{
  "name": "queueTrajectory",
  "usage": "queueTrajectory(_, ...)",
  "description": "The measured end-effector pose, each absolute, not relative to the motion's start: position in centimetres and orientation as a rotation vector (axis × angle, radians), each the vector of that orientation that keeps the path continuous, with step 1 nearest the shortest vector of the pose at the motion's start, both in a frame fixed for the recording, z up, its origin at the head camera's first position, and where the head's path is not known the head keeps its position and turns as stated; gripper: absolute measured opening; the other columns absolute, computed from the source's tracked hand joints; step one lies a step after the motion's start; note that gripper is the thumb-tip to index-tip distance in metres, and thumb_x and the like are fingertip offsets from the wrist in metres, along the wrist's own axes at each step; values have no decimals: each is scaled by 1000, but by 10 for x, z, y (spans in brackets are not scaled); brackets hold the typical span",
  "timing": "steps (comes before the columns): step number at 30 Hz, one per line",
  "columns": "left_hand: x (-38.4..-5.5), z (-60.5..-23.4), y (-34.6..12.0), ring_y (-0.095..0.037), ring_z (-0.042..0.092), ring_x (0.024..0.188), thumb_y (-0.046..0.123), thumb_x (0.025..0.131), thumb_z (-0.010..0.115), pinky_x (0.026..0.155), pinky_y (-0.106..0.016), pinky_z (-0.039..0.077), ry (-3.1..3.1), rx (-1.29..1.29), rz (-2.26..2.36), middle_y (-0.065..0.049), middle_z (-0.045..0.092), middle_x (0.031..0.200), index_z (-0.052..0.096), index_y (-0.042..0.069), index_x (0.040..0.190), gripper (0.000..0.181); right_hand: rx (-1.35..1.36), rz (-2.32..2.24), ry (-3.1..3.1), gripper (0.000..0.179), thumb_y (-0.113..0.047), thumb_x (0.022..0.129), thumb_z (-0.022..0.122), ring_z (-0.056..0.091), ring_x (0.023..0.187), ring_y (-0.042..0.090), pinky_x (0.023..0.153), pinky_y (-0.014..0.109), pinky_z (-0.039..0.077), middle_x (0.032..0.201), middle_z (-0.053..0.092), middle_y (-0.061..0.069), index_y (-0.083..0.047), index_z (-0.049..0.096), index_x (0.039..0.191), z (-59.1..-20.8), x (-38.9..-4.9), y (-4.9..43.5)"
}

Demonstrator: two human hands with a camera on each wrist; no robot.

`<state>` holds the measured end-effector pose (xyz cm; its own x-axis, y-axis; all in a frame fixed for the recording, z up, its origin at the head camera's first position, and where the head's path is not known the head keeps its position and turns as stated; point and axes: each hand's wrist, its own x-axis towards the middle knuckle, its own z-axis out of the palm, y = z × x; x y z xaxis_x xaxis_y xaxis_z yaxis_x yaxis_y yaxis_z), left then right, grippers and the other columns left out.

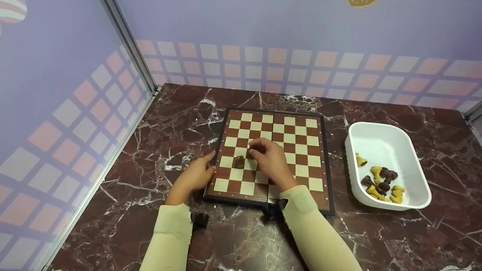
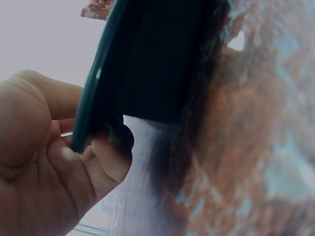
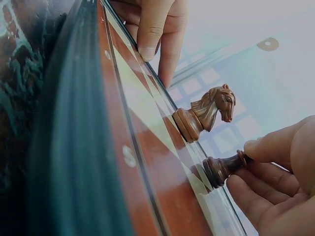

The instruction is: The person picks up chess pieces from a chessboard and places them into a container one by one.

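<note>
A chessboard (image 1: 290,158) with dark red and cream squares lies on the marble table. On its left part stands a dark brown knight (image 1: 239,162), its horse head plain in the right wrist view. My right hand (image 1: 272,157) pinches a second dark brown chess piece (image 3: 224,168) by its upper part, just beside the knight. Its top is hidden between thumb and fingers, and its base is right at the board's surface. At the board's left edge, my left hand (image 1: 194,174) grips the rim, with thumb and fingers on either side of it in the left wrist view.
To the right of the board stands a white plastic tub (image 1: 388,130). Several yellow and dark brown chess pieces (image 1: 385,184) lie jumbled in its near part. Panel walls (image 1: 263,26) with pink and white squares close off the table's back and left.
</note>
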<state>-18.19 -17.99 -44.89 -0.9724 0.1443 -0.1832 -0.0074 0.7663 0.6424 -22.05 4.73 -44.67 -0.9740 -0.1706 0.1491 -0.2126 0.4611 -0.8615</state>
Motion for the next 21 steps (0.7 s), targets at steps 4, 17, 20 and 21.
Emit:
queueTrajectory(4, -182, -449, -180, -11, 42, 51, 15, 93, 47, 50, -26, 39, 2744, 120, 1003, -1, 49, 67, 28, 8, 143, 54, 317, 1587, -2609, 19, -20, 85, 63, 60, 88, 8, 79, 31, 48, 97, 65, -7, -18, 66, 104, -442, -222, 51)
queueTrajectory(17, -182, -448, -181, -11, 41, 48, 16, 94, 45, 48, -26, 39, 2711, 107, 1017, 0, 47, 62, 27, 11, 144, 53, 284, 1571, -2598, 18, -20, 85, 63, 60, 90, 8, 80, 30, 49, 98, 65, -8, -28, 66, 100, -428, -221, 63)
queueTrajectory(20, -182, -449, -181, -11, 41, 49, 17, 94, 45, 48, -26, 38, 2710, 104, 1009, 0, 46, 63, 27, 11, 144, 54, 291, 1632, -2588, 18, -17, 85, 63, 63, 86, 10, 79, 30, 50, 96, 65, -6, -27, 66, 100, -423, -220, 66)
queueTrajectory(21, -182, -449, -180, -11, 40, 48, 17, 94, 45, 48, -26, 38, 2704, 97, 1006, 0, 46, 62, 26, 12, 144, 54, 296, 1650, -2582, 19, -16, 85, 62, 64, 85, 11, 79, 30, 50, 96, 65, -5, -26, 66, 101, -422, -219, 67)
